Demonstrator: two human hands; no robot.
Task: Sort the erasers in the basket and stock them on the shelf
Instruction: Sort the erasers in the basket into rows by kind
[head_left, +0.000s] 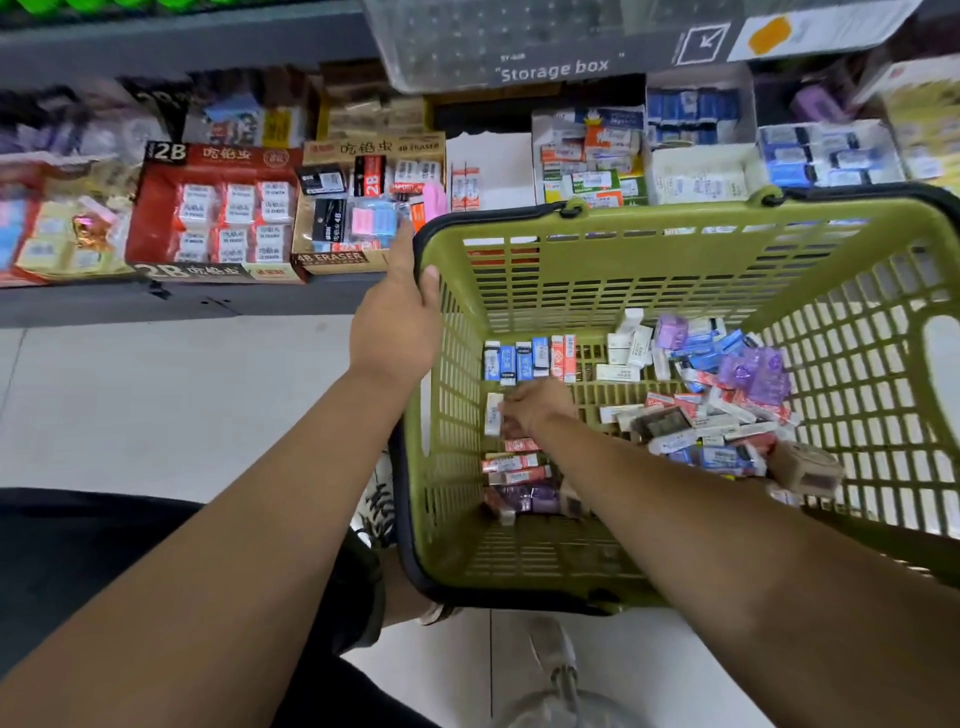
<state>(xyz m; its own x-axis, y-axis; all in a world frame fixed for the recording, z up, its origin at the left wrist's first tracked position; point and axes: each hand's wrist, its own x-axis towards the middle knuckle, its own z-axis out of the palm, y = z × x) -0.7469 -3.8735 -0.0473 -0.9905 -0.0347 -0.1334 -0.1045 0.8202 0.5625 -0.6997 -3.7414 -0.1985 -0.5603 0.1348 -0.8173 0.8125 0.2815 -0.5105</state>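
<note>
My left grip (400, 312) is clamped on the far-left rim of the green lattice-plastic basket (675, 260), in front of the shelf (104, 306). My right grip (535, 408) is inside it, curled at a white eraser (493, 413); whether pinching or only touching, I cannot tell. The erasers (696, 410) lie on the basket floor, rowed at left and heaped at right. I judge them light, stiff blocks in slick sleeves, best taken across the long sides.

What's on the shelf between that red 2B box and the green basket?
A tan cardboard box marked 4B ERASER, holding mixed erasers, sits between the red 2B eraser box and the green plastic basket, shown in the head view.
</note>
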